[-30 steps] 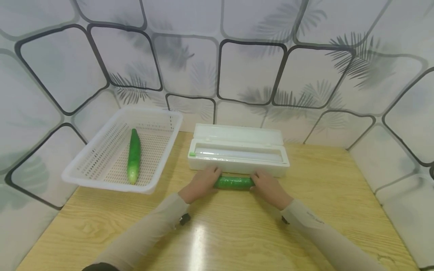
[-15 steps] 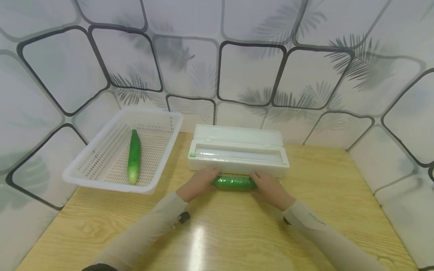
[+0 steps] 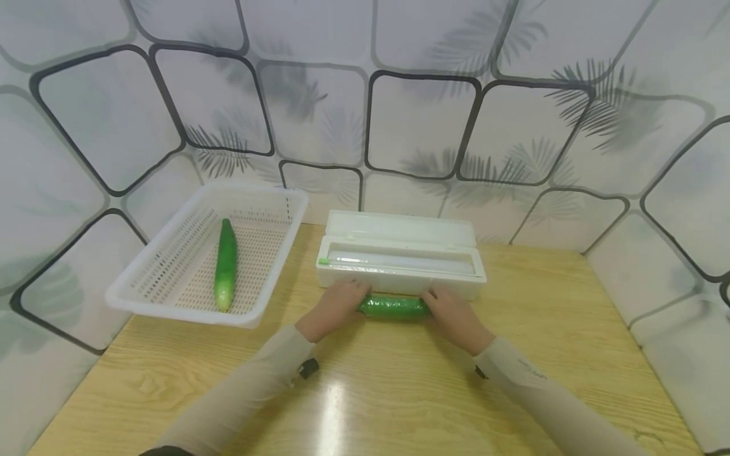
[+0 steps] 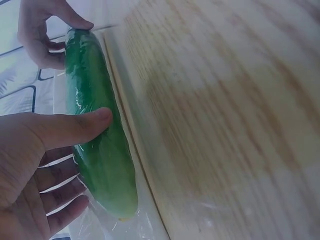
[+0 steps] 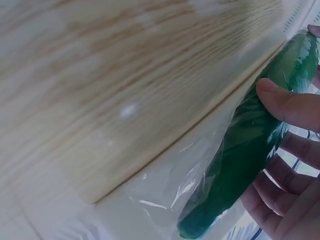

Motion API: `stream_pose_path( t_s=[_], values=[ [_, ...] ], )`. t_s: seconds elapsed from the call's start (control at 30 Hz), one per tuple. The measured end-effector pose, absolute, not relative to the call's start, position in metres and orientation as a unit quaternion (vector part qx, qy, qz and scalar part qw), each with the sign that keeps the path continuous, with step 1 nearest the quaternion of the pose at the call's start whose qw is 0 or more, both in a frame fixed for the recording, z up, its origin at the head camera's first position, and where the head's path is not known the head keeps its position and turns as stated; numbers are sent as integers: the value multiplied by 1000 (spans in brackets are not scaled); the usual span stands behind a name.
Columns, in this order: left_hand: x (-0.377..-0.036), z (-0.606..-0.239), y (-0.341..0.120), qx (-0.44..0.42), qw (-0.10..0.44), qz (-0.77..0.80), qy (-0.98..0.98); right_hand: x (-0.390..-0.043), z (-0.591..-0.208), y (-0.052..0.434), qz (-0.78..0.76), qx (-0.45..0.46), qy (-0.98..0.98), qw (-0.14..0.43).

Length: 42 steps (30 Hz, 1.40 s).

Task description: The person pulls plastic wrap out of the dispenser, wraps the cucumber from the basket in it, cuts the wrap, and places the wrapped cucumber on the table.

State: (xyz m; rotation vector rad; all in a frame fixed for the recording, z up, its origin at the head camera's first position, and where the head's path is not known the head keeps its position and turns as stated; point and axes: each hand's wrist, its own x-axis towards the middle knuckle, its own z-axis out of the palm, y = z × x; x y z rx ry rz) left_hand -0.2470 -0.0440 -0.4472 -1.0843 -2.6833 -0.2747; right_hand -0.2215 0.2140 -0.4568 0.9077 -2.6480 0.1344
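A cucumber in clear cling film lies crosswise just in front of a white cling film box. My left hand holds it near its paler end, with the thumb on the near side and the fingers round the far side. At the darker end, my right hand grips it in the same way. Loose film spreads past the cucumber's darker end, and more film shows beyond the paler end. In the head view both ends are hidden by the hands.
The box's lid stands raised at the back, with a film roll inside and a green-tipped strip along its front. At left, a white perforated basket holds another cucumber. Patterned walls enclose the wooden table.
Both hands have shifted very slightly apart along the cucumber, so a little more of it shows between them. The box and basket stay in place.
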Motion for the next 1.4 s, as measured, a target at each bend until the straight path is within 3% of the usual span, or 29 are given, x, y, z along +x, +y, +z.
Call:
stream_pose_path(
  t_s=[0.33,0.9,1.4],
  values=[
    [-250,-457,-43,-377,126,-74,-915,-221,-460,217,38,334,-923,187],
    [-250,-442,-47,-363,16,-133,-922,-225,-462,219,30,344,-919,191],
    [-252,-453,-41,-381,105,-57,-917,-225,-462,220,55,328,-928,168]
  ],
)
